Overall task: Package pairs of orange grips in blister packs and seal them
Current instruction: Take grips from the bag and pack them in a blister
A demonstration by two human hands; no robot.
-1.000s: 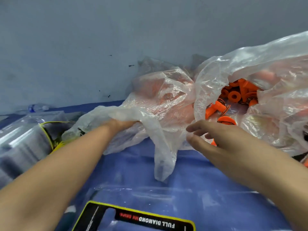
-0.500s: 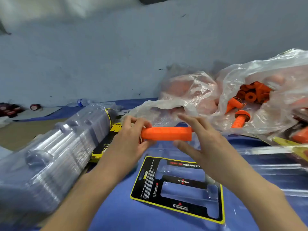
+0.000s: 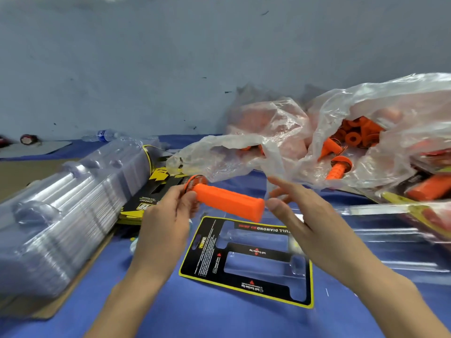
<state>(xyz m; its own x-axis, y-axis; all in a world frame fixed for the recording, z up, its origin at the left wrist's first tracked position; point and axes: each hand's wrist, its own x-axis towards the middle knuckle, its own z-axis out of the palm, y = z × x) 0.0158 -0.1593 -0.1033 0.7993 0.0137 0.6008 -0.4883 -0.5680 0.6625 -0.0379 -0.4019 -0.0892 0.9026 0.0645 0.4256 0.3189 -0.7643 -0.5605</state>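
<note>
Orange grip (image 3: 227, 202) is hovering above the blister pack (image 3: 207, 252), the left hand (image 3: 166, 220) pinching its flanged end; the right hand (image 3: 305, 215) is hanging with straight fingers just beside the free end, holding nothing. Printing on the pack, upside down, is reading "DIAMOND" and "Soft Traction Top".

A pale blue-grey wall (image 3: 170, 57) fills the upper half of the view, its paint scuffed and dotted with small dark marks. Below it lies a work surface covered in blue cloth (image 3: 219, 320). At the far left a brown sheet of cardboard (image 3: 24, 174) lies flat, and a clear water bottle (image 3: 103, 135) lies on its side near the wall's foot. The light is soft and even.
</note>
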